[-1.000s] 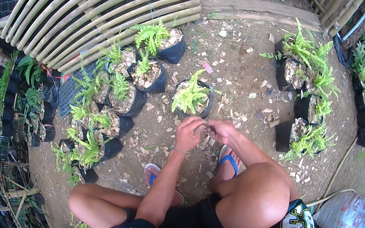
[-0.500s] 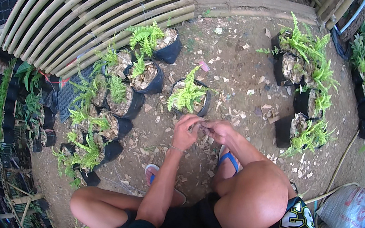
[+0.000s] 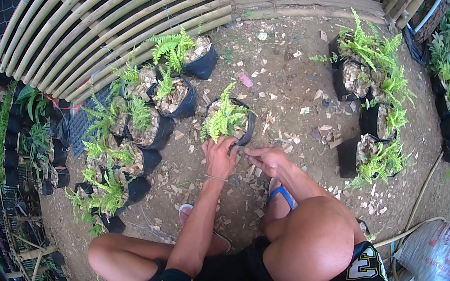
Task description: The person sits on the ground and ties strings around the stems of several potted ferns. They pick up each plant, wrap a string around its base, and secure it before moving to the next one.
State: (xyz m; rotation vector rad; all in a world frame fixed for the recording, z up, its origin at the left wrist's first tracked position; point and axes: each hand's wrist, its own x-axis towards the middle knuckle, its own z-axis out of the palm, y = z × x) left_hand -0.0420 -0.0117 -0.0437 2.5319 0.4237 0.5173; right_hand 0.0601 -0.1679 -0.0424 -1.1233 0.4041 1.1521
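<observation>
Fern in a black pot, with two bare hands close by. Landmark: the black pot, set on chip-strewn soil, well apart from other containers. Left hand: at the near rim of the black pot, back upward, fingers half curled, thumb drawn in toward the forefinger; impossible to tell from this angle whether gripping or merely touching. Right hand: to the near right of the black pot, thumb and forefinger brought almost together, pointing at the left hand; perhaps with a thin greyish scrap at the tips, too small to tell. Placement: black pot singled out, presumably for easy reach from a squat; hands kept close together, probably for fine fingertip handling. Left of the black pot, a crowded group of potted ferns, likely packed tightly to save ground, near a slatted bamboo panel; right of the black pot, a second group, apparently spaced away to leave working room. Fern itself: stands inside the black pot among pale wood chips; shows feathery, bright yellow-green fronds, mostly spilling left and toward the hands, with one frond pointing away past the far rim; looks fresh, without obvious browning.
</observation>
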